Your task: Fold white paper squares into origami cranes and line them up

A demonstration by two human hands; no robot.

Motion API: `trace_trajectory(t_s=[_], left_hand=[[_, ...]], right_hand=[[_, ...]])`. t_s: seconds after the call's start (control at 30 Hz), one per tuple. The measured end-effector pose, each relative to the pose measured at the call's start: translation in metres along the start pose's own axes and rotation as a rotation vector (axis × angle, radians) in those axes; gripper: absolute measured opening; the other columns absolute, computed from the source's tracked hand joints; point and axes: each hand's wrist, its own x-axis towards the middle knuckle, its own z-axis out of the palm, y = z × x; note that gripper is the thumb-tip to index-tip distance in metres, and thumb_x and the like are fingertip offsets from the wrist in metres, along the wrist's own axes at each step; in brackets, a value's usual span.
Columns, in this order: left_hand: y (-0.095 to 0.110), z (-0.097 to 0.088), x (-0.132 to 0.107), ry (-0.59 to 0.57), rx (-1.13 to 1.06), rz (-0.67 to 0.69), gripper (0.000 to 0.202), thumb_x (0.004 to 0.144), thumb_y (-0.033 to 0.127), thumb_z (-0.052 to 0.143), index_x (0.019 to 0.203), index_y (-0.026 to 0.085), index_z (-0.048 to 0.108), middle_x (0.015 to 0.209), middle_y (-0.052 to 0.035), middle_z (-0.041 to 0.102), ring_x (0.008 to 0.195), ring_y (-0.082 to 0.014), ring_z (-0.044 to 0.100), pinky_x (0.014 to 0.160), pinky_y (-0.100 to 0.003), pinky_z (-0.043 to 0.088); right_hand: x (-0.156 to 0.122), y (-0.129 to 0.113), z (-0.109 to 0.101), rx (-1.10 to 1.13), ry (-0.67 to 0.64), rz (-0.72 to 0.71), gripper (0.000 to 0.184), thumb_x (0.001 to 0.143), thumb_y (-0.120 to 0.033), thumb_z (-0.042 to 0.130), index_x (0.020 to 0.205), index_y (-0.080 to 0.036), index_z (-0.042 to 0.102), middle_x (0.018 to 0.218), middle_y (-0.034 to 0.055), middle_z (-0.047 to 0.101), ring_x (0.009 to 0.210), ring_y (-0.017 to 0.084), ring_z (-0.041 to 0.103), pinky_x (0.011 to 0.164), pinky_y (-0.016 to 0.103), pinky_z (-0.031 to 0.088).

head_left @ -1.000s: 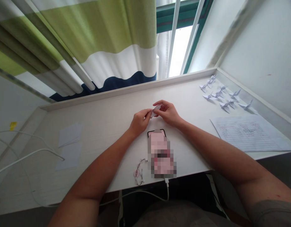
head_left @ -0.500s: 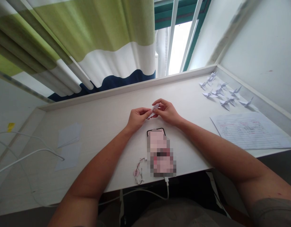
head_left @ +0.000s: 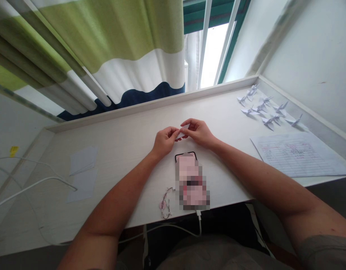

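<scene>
A small folded piece of white paper (head_left: 184, 129) is pinched between both hands above the middle of the white desk (head_left: 128, 150). My left hand (head_left: 163, 141) grips its left end with fingers curled. My right hand (head_left: 198, 132) pinches its right end from above with thumb and forefinger. Most of the paper is hidden by the fingers. A phone (head_left: 192, 180) lies flat just in front of the hands, with a charging cable (head_left: 173, 232) running off the near edge.
Several folded paper cranes (head_left: 267, 108) stand at the far right corner. A lined written sheet (head_left: 298, 153) lies right. Blank paper squares (head_left: 83, 170) lie left, beside white cables (head_left: 29, 187). A small beaded charm (head_left: 165, 204) rests by the phone. Curtain and window sit behind.
The hands have shifted only slightly while working the small paper; the fingertips have drawn closer together on it. Nothing else on the desk has moved.
</scene>
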Motion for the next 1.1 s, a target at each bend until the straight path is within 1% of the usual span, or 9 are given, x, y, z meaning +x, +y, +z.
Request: trace_trajectory(t_s=[0.1,0.2,0.27,0.4,0.53,0.7,0.87,1.0,1.1], left_hand=[[-0.001,-0.001,0.000,0.032,0.094,0.054,0.044,0.092,0.062,0.079,0.093,0.018,0.078,0.085,-0.0069,0.082,0.076,-0.0198,0.077,0.074,-0.032,0.063],[0.000,0.000,-0.001,0.042,0.128,0.097,0.038,0.095,0.056,0.076,0.094,0.018,0.078,0.087,-0.0063,0.082,0.078,-0.0191,0.077,0.076,-0.031,0.060],[0.001,0.001,-0.002,0.036,0.132,0.104,0.036,0.097,0.054,0.074,0.094,0.018,0.077,0.087,-0.0061,0.082,0.078,-0.0187,0.076,0.077,-0.031,0.059],[0.003,0.001,-0.003,0.064,0.203,0.104,0.032,0.095,0.050,0.076,0.092,0.018,0.079,0.091,-0.0070,0.083,0.079,-0.0185,0.073,0.073,-0.030,0.057],[0.003,-0.002,-0.001,0.051,0.187,0.083,0.035,0.090,0.054,0.081,0.092,0.019,0.082,0.092,-0.0075,0.084,0.079,-0.0192,0.073,0.072,-0.030,0.057],[-0.002,-0.003,0.002,-0.002,0.108,0.048,0.042,0.087,0.059,0.083,0.093,0.017,0.082,0.090,-0.0085,0.084,0.080,-0.0201,0.074,0.072,-0.030,0.056],[-0.001,0.000,0.000,-0.044,0.035,0.013,0.043,0.090,0.059,0.082,0.098,0.016,0.080,0.093,-0.0103,0.085,0.084,-0.0213,0.078,0.081,-0.032,0.058],[0.001,0.001,-0.001,-0.045,-0.026,0.011,0.048,0.089,0.062,0.082,0.098,0.016,0.079,0.091,-0.0109,0.085,0.085,-0.0221,0.080,0.085,-0.034,0.060],[0.000,0.003,-0.001,-0.044,-0.067,0.008,0.050,0.088,0.064,0.083,0.098,0.015,0.078,0.086,-0.0097,0.084,0.084,-0.0223,0.080,0.085,-0.035,0.060]], right_hand=[[-0.001,0.000,0.000,0.027,-0.002,0.006,0.050,0.082,-0.057,0.090,0.110,-0.019,0.074,0.084,0.0033,0.076,0.077,0.021,0.079,0.075,0.038,0.067],[0.001,-0.001,-0.003,0.052,-0.002,-0.019,0.048,0.081,-0.056,0.090,0.108,-0.019,0.074,0.093,0.0050,0.077,0.078,0.020,0.078,0.077,0.040,0.066],[0.002,-0.002,-0.006,0.018,-0.021,-0.043,0.043,0.083,-0.053,0.089,0.106,-0.019,0.076,0.092,0.0046,0.077,0.077,0.019,0.075,0.077,0.039,0.064],[0.005,-0.001,-0.013,-0.084,-0.038,-0.075,0.034,0.084,-0.048,0.088,0.097,-0.018,0.079,0.083,0.0040,0.075,0.074,0.017,0.068,0.072,0.035,0.057],[0.006,0.001,-0.014,-0.095,-0.030,-0.088,0.030,0.083,-0.047,0.089,0.090,-0.019,0.078,0.084,0.0043,0.077,0.073,0.016,0.066,0.068,0.033,0.054],[0.004,0.000,-0.011,-0.001,-0.027,-0.085,0.033,0.079,-0.046,0.092,0.091,-0.019,0.076,0.090,0.0052,0.079,0.074,0.016,0.069,0.070,0.034,0.057],[0.004,-0.003,-0.005,0.101,0.014,-0.090,0.043,0.075,-0.045,0.097,0.097,-0.021,0.068,0.083,0.0025,0.077,0.072,0.018,0.073,0.068,0.035,0.062],[0.007,-0.002,-0.001,0.162,0.032,-0.064,0.052,0.071,-0.046,0.100,0.093,-0.023,0.059,0.077,0.0000,0.075,0.067,0.018,0.073,0.066,0.037,0.065],[0.006,-0.002,-0.001,0.194,0.001,-0.052,0.054,0.072,-0.049,0.099,0.099,-0.023,0.060,0.081,0.0008,0.076,0.072,0.019,0.074,0.067,0.038,0.067]])
